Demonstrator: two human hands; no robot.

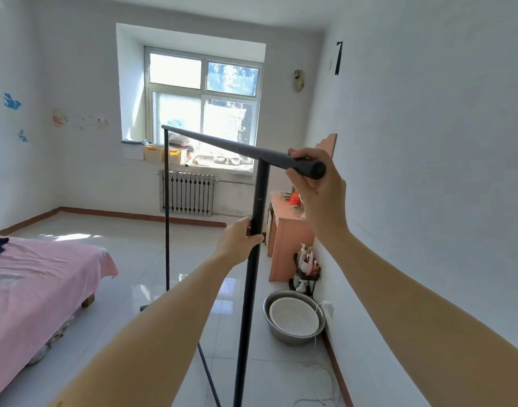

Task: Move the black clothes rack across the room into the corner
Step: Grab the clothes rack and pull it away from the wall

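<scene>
Our right hand (316, 183) has its grip closed around the near end of the top bar of the black clothes rack (253, 259), fingers curled over the bar just short of its round end cap. Our left hand (237, 242) has its grip wrapped around the near upright post below the joint, thumb and fingers closed on it. The bar runs away from us and to the left, toward the far upright, which stands in front of the window (203, 92) and the radiator (188, 192) beneath it. The rack stands in the open middle of the room on the glossy tiled floor (128, 259), with the near post leaning slightly and a thin lower rail slanting off at the bottom edge of the view. To the left lies a bed (37, 277) with a pink cover. Along the right wall, past the rack, stands a small orange desk (287, 230) with a red item on top; nearer to us are a small rack of bottles (306, 268) and a metal basin (293, 333) holding a white bowl (293, 315), and a white cord lies on the floor beside the wall.
</scene>
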